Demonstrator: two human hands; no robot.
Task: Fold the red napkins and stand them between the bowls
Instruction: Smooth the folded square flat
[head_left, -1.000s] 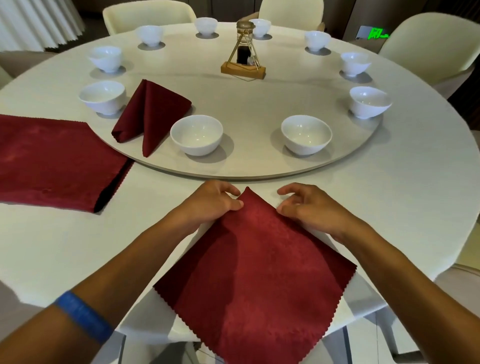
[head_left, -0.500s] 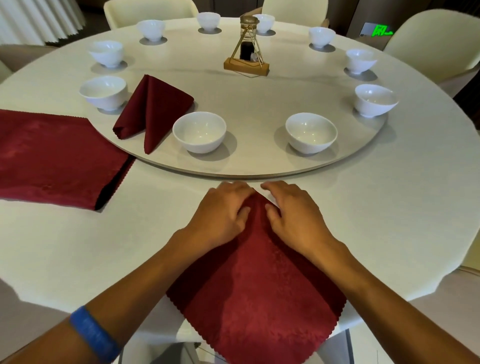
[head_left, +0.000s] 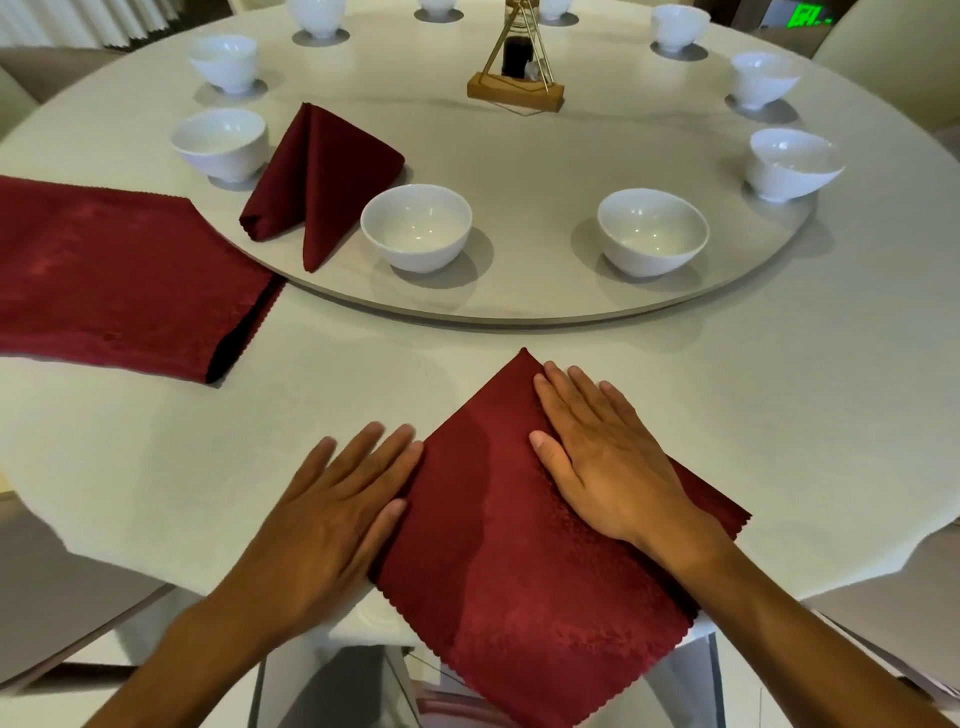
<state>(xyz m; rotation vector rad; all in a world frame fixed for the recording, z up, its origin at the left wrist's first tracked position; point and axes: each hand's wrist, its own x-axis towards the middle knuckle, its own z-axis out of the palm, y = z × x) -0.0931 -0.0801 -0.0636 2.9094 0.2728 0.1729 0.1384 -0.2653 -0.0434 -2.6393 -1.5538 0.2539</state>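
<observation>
Both hands flat on the desk (head_left: 779, 415) here! The right hand (head_left: 597, 457) lies palm down on the napkin (head_left: 493, 545), fingers straight, pressing near its far corner. The left hand (head_left: 332, 509) is spread flat too, fingertips touching the cloth's left edge, gripping nothing. The napkin sits as a diamond at the near desk edge, its near corner hanging over. A folded napkin (head_left: 317, 171) stands on the turntable (head_left: 545, 291) between two bowls (head_left: 415, 226), and a flat stack (head_left: 114, 275) lies left
</observation>
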